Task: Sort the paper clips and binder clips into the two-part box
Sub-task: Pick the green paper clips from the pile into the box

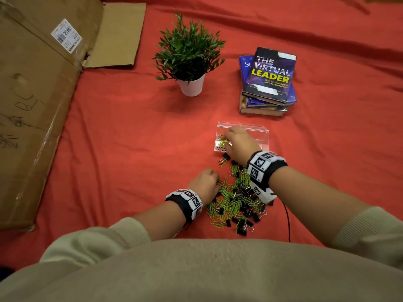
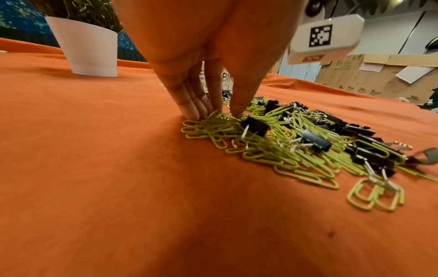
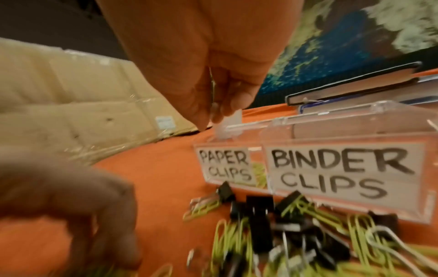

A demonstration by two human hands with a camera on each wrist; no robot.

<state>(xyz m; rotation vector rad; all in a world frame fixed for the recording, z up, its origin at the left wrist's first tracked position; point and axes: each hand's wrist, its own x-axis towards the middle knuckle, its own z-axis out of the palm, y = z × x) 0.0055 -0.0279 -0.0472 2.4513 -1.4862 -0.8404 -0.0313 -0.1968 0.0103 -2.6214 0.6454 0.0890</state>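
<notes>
A clear two-part box point(image 1: 262, 136) stands open on the red cloth, labelled PAPER CLIPS point(image 3: 225, 165) on the left and BINDER CLIPS point(image 3: 338, 172) on the right. Green clips lie in its left part. In front of it is a mixed pile point(image 1: 237, 199) of green paper clips point(image 2: 279, 155) and black binder clips point(image 2: 312, 139). My left hand point(image 1: 214, 182) is at the pile's left edge, thumb and fingers point(image 2: 196, 112) pinching green paper clips. My right hand point(image 1: 226, 138) hovers over the paper-clip part with bunched fingertips point(image 3: 201, 120); blur hides whether they hold anything.
A potted plant in a white pot point(image 1: 192, 86) stands behind the pile, and a stack of books point(image 1: 268, 83) lies behind the box. A large flattened cardboard box point(image 1: 37, 94) lies at the left. A black cable point(image 1: 287, 221) runs beside my right forearm.
</notes>
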